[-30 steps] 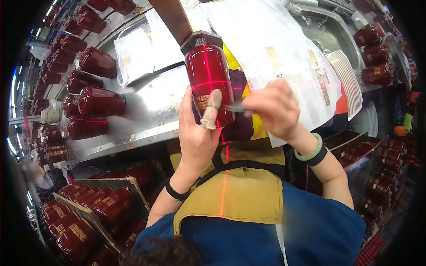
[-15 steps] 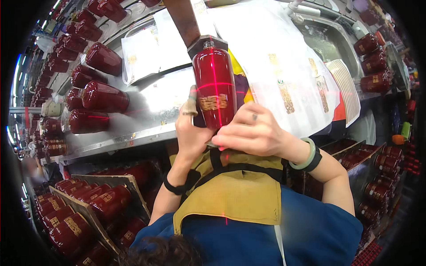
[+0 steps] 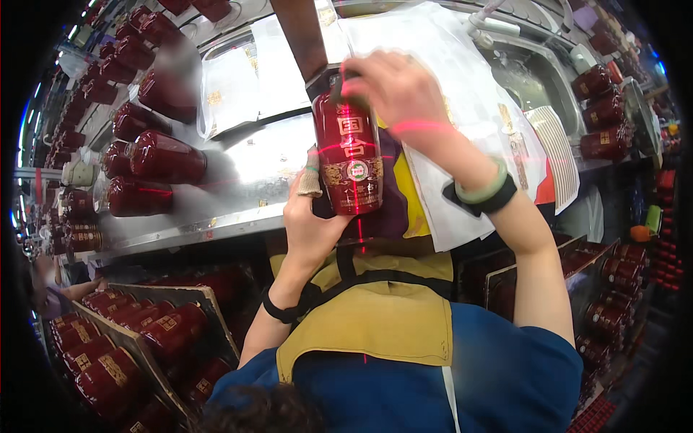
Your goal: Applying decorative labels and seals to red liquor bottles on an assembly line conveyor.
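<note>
A glossy dark red bottle (image 3: 349,155) lies with its neck pointing away from me, its face with pale lettering and a gold band turned up. My left hand (image 3: 310,220) grips its lower left side, a beige finger sleeve on one finger. Over the neck and shoulder, my right hand (image 3: 390,90) curls its fingers, blurred by motion and covering the neck. Something dark shows at those fingertips, too smeared to name. The neck end sits by a dark holder at the end of a brown bar (image 3: 299,36). Red laser lines cross the bottle and my right wrist.
White label sheets (image 3: 433,166) with gold prints spread to the right, beside a metal sink (image 3: 538,76). Several red bottles (image 3: 170,159) lie on the metal counter (image 3: 238,216) at left. Crates of bottles (image 3: 173,325) stand below on both sides. A striped sheet (image 3: 556,148) hangs at the right.
The bottle has turned, bringing its lettered face up. My right hand has moved from the bottle's near end to its neck. My left hand stays at the lower left side.
</note>
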Motion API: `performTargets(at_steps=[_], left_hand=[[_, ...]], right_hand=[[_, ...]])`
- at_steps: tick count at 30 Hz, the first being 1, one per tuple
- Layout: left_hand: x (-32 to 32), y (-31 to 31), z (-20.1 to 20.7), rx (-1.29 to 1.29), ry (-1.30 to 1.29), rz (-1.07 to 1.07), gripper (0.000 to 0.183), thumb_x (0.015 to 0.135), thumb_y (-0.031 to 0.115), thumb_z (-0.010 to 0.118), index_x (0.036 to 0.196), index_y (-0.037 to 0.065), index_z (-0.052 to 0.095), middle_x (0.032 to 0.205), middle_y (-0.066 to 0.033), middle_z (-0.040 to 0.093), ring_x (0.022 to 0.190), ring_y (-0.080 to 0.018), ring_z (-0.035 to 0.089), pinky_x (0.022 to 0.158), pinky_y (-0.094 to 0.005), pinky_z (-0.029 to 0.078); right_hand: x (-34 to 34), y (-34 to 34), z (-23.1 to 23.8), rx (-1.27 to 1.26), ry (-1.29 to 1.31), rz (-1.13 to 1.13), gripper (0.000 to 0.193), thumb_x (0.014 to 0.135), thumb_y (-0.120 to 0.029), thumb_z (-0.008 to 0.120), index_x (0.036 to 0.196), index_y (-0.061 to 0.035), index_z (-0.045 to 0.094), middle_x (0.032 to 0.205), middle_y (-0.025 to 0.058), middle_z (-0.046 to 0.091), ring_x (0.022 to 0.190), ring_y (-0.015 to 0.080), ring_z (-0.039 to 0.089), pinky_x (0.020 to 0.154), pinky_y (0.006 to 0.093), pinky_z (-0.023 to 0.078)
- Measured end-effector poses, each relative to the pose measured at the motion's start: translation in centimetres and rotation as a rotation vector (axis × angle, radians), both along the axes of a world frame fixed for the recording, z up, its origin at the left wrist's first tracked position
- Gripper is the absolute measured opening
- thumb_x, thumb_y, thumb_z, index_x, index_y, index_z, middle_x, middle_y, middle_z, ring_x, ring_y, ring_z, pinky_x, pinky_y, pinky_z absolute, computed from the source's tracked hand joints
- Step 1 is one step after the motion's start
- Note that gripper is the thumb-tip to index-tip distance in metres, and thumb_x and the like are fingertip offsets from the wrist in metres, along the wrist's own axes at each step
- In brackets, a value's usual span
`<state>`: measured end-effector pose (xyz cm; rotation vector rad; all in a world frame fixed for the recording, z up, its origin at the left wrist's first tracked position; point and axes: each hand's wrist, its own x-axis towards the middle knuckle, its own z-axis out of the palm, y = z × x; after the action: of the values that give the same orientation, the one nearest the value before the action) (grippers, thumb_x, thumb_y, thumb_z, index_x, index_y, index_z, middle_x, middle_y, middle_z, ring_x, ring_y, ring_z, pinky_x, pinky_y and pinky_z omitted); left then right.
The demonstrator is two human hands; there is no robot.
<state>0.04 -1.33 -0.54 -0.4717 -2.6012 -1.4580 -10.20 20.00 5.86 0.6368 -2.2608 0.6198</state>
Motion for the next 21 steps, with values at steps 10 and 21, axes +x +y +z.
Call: performTargets(at_steps=[10,21], left_hand=[[-0.5,0.0,-0.8,0.113,-0.089,-0.032,0.085,0.071,0.012,0.088,0.145,-0.002,0.050,0.130,-0.0227,0.064,0.122,-0.0349,0.062,0.102,-0.0406,0.049],[0.1,0.1,2.1,-0.059,0.110,-0.002,0.069,0.070,0.015,0.088,0.132,-0.001,0.062,0.126,-0.0200,0.068,0.120,-0.0348,0.064,0.115,-0.0445,0.038]], right_hand=[[10.9,0.5,-2.6,0.129,0.067,0.625,0.022,0.078,-0.018,0.075,0.100,-0.0148,0.074,0.093,-0.0054,0.065,0.080,0.0148,0.055,0.074,0.0315,0.048],[12.3,0.3,-1.6,-0.063,-0.003,0.209,0.024,0.076,-0.010,0.073,0.098,-0.0151,0.078,0.097,-0.0071,0.071,0.082,0.0146,0.057,0.076,0.0319,0.044]])
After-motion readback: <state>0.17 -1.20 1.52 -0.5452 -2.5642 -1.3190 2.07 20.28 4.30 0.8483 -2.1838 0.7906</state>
